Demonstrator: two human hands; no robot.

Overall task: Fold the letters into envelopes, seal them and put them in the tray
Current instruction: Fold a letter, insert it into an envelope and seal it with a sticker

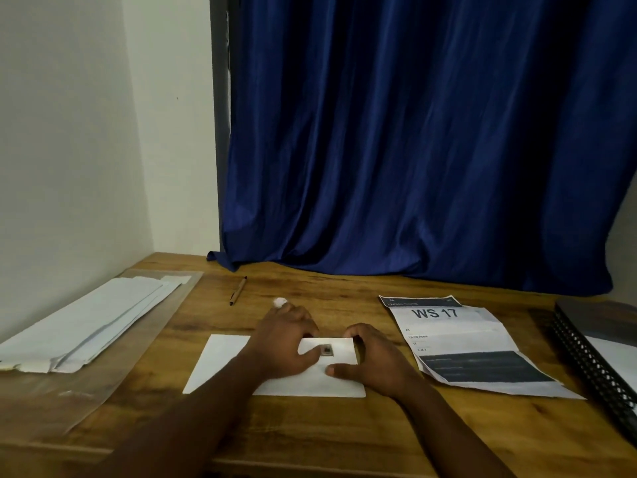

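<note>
White envelope: pinned flat for stamping.
Left hand: presses stamp, fingers flat.
Right hand: steadies, gripping nothing.
Tray: 3 o'clock (waiting).

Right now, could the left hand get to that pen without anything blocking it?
Probably yes. The pen lies on bare table just beyond the left hand, with nothing between them; the hand would only have to leave the envelope.
</note>
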